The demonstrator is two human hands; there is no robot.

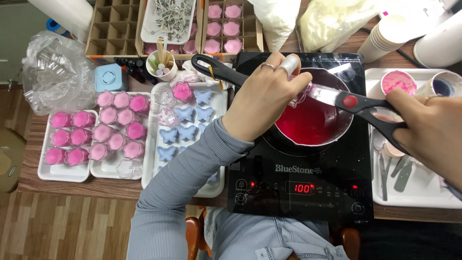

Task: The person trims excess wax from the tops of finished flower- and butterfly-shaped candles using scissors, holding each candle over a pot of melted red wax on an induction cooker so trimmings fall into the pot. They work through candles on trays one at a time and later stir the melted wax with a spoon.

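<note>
Your left hand (pixel 263 98) is held over the near-left rim of the saucepan, fingers curled together and pinching a small clear plastic mould (pixel 299 94) at its fingertips. Your right hand (pixel 430 126) enters from the right edge with its fingers closed through the black handles of a pair of scissors (pixel 351 102); the blades point left, their tips at the clear mould, directly above the pan. Whether the blades are parted or shut cannot be told.

The saucepan (pixel 342 131) holds red liquid (pixel 308 123), and its black handle (pixel 217 68) runs far and to the left, passing behind your left hand. The pan sits on a black induction cooktop (pixel 298 188) with a lit red display on its near panel.

To the left of the cooktop lies a white tray (pixel 219 188) with blue butterfly-shaped pieces (pixel 185 125) and a few clear moulds. Further left, two more white trays carry pink filled moulds (pixel 103 135). A small cup of wooden sticks (pixel 162 65) stands beyond them, and cardboard divider boxes (pixel 113 26) sit at the far edge, one holding more pink pieces.

To the right of the cooktop, a white tray (pixel 423 197) holds metal tools and two paper cups, one with pink residue (pixel 398 83). A stack of paper cups (pixel 385 36) stands far right.
</note>
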